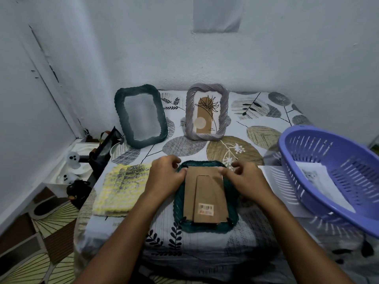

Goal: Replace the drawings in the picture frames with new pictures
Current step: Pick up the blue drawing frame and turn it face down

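Observation:
A dark green rope-edged picture frame [231, 217] lies face down on the bed in front of me, its brown cardboard backing [205, 197] with a barcode sticker facing up. My left hand [166, 177] pinches at the backing's top left corner and my right hand [244, 177] at its top right corner. Against the wall stand a dark teal frame [119, 111] holding only a blank pane and a grey twisted frame [223, 111] with a brown leaf drawing [206, 113]. Printed sheets [315, 177] lie in the purple basket [291, 140] on the right.
A yellow knitted cloth [121, 191] lies left of the flat frame. The leaf-print bedsheet [225, 148] covers the bed. On the floor to the left are a black bag [104, 148], a white tray with ghost figures [72, 160] and patterned tiles.

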A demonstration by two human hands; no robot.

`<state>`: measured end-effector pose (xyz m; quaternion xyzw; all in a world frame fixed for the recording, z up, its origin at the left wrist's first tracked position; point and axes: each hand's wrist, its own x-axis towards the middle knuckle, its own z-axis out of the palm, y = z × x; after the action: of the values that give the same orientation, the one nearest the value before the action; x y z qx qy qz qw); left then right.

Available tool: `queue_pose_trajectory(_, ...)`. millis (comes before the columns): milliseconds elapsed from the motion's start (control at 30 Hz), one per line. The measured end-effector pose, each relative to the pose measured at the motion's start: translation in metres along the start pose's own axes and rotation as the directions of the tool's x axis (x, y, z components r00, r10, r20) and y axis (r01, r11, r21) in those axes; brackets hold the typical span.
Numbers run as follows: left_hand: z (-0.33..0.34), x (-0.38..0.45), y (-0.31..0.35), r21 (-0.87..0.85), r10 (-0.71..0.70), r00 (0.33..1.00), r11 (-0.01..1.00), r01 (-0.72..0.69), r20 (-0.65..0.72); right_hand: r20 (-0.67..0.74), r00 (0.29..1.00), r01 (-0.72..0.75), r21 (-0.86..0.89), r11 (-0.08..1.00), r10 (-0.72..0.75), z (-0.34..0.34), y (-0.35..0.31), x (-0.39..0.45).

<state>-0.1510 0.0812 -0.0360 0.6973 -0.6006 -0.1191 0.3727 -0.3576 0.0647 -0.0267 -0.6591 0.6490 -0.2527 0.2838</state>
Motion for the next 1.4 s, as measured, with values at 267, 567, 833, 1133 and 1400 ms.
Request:
queue_pose_trajectory(267,0.025,0.024,-0.003,-0.003,-0.147,0.989,0.989,0.147,0.021,-0.115,0.993,-0.014,-0.001,1.0,0.014,0.02,0.001,0.036)
queue_pose_trajectory(567,0.027,0.032,-0.011,0.043,-0.16,0.985,0.987,0.157,0.06,-0.15,0.988,-0.036,-0.067,0.997,0.026,0.025,0.004,0.04)
queue_pose_trajectory(833,0.028,0.034,-0.013,0.061,-0.167,0.982,0.985,0.162,0.083,-0.146,0.989,-0.007,-0.077,0.997,-0.004,0.024,0.005,0.04)
queue_pose_trajectory(1133,0.025,0.035,-0.018,0.041,-0.15,0.978,0.988,0.146,0.142,-0.118,0.993,-0.012,-0.028,1.0,0.008,0.023,0.009,0.043)
queue_pose_trajectory(1400,0.022,0.033,-0.017,0.026,-0.117,0.986,0.993,0.115,0.117,-0.099,0.995,0.02,0.006,1.0,-0.019,0.017,0.009,0.041)
